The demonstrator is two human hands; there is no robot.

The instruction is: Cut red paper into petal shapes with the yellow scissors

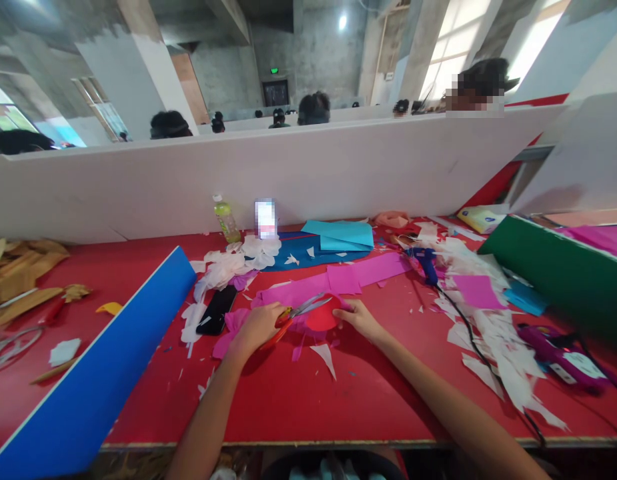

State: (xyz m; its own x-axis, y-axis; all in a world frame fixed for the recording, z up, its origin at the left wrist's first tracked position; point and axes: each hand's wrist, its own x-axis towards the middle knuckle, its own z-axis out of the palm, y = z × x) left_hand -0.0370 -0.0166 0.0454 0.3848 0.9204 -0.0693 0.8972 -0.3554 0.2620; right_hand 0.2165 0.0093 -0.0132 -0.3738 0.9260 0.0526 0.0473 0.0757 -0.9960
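Note:
My left hand (263,325) is closed round the orange handles of a pair of scissors (308,305). The blades point right and lie apart at the edge of a red rounded piece (322,319), paper or thin foam. My right hand (357,317) pinches that red piece at its right edge. Magenta pieces (233,333) lie under and left of my left hand. A magenta strip (345,279) stretches behind both hands. Just in front of the red piece is a white pointed scrap (325,359). A black phone (217,311) lies left of my left hand.
Blue (103,353) and green (548,267) dividers stand at either side. A blue glue gun (427,263) with a black cord and a purple glue gun (563,357) lie right among white scraps. A bottle (226,220) and a lit phone (266,218) stand at the white partition (313,170). People sit beyond it.

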